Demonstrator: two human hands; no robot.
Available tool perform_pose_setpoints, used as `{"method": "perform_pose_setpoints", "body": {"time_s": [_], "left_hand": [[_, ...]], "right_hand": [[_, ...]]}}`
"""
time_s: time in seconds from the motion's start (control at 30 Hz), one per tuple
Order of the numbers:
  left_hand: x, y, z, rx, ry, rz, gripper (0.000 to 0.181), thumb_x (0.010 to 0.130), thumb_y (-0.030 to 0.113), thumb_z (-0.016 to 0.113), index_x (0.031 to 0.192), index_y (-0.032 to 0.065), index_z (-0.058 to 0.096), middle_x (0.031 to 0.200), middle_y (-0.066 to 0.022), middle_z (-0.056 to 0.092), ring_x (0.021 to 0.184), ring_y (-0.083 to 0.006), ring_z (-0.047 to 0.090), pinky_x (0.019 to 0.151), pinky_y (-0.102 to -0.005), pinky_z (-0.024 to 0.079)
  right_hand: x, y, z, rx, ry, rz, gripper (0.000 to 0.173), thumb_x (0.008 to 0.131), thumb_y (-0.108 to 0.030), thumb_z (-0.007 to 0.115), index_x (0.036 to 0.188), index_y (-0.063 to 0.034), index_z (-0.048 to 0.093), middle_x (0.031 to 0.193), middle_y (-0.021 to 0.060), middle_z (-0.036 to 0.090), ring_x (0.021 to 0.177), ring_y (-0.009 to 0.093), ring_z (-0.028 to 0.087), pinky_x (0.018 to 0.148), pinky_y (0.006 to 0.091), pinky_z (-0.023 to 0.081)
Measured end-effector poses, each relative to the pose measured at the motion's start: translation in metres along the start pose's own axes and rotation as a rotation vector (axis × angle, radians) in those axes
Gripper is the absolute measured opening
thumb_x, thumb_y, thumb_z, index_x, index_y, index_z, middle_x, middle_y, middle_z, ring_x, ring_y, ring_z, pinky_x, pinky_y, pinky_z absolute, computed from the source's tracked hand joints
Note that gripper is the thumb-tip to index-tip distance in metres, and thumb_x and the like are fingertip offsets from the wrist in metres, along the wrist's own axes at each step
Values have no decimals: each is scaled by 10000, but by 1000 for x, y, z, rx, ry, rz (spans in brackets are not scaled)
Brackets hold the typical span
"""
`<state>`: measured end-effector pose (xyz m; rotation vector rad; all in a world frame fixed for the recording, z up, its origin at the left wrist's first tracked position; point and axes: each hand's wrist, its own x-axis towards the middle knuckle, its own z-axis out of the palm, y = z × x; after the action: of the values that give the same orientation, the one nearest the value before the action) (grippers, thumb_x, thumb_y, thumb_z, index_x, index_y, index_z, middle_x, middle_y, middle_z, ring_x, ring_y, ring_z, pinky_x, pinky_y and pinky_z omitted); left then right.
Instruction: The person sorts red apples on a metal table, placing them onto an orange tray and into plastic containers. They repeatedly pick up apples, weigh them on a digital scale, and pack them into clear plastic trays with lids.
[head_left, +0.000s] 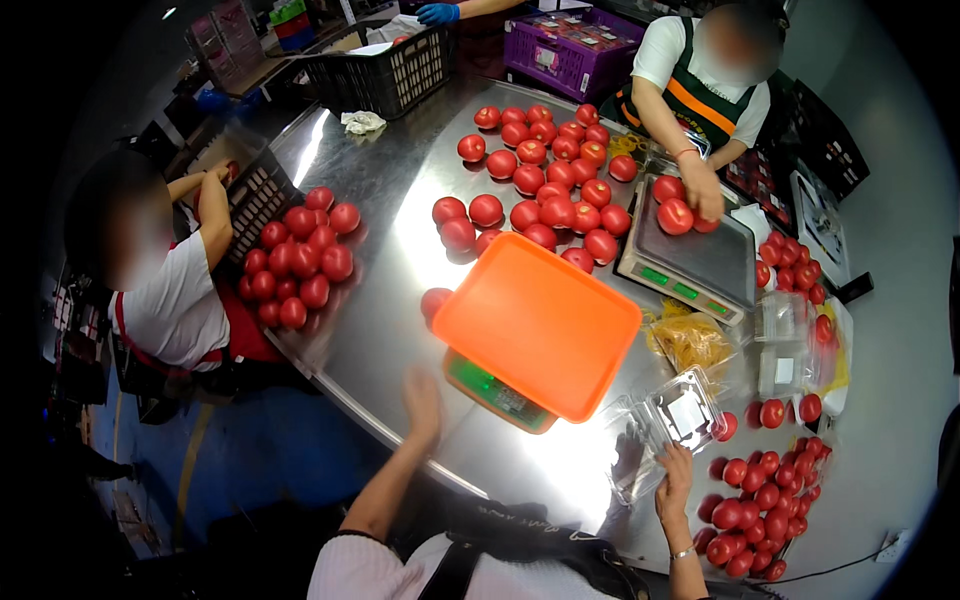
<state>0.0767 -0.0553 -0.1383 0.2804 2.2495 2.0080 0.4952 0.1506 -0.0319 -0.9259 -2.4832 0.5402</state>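
My left hand (423, 401), blurred, hovers over the steel table just left of a digital scale (499, 394) and holds nothing that I can see. On that scale lies a bare orange plastic tray (538, 326). My right hand (675, 469) grips the near edge of a clear plastic clamshell box (684, 412), whose flat part bears a white label. Other clear plastic lies beside it on the left. Past the orange tray, many red tomatoes (556, 212) are spread over the table, and one tomato (435, 301) sits at the tray's left edge.
Across the table a person presses tomatoes on a second scale (690, 255). At left another person reaches into a black crate (262, 199) beside piled tomatoes (304, 259). More tomatoes (765, 499) lie at right. Rubber bands (694, 341), a black crate (386, 71) and a purple crate (570, 52) stand farther off.
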Motion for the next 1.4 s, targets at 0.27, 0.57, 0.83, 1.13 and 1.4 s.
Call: {"method": "perform_pose_setpoints", "body": {"time_s": [0.27, 0.57, 0.83, 1.13, 1.4], "left_hand": [[238, 46, 75, 349, -364, 348, 651, 790, 152, 702, 1374, 93, 421, 1255, -178, 495, 1097, -321, 525, 923, -409, 464], [273, 52, 125, 669, -686, 603, 813, 656, 72, 784, 1371, 162, 409, 1334, -165, 392, 1119, -437, 479, 944, -475, 479], [266, 53, 84, 478, -890, 291, 761, 737, 325, 746, 1380, 116, 396, 1333, -170, 450, 1204, -376, 501, 1002, -428, 431], [241, 37, 94, 682, -698, 444, 901, 686, 142, 814, 1439, 80, 322, 1405, -214, 339, 1224, -416, 413, 1026, -458, 396], [242, 44, 97, 751, -673, 382, 900, 659, 117, 825, 1422, 99, 348, 1358, -158, 375, 1213, -368, 416, 1004, -443, 425]], "right_hand": [[28, -129, 53, 91, 124, 273, 293, 799, 118, 490, 1032, 12, 634, 1167, 198, 618, 1099, 347, 596, 939, 385, 464], [48, -194, 82, 69, 191, 399, 264, 825, 113, 492, 1019, 14, 641, 1127, 193, 637, 1057, 338, 622, 919, 380, 475], [183, -180, 76, 60, 223, 91, 241, 863, 97, 492, 1052, 14, 617, 1124, 174, 637, 1059, 300, 616, 910, 360, 478], [443, -85, 172, 145, 0, -111, 562, 809, -191, 700, 1306, -45, 484, 1274, 214, 522, 1200, 375, 505, 1016, 418, 418], [486, -79, 219, -88, -211, 160, 790, 674, -436, 777, 1313, -100, 455, 1246, 239, 496, 1174, 423, 493, 981, 470, 445]]}}
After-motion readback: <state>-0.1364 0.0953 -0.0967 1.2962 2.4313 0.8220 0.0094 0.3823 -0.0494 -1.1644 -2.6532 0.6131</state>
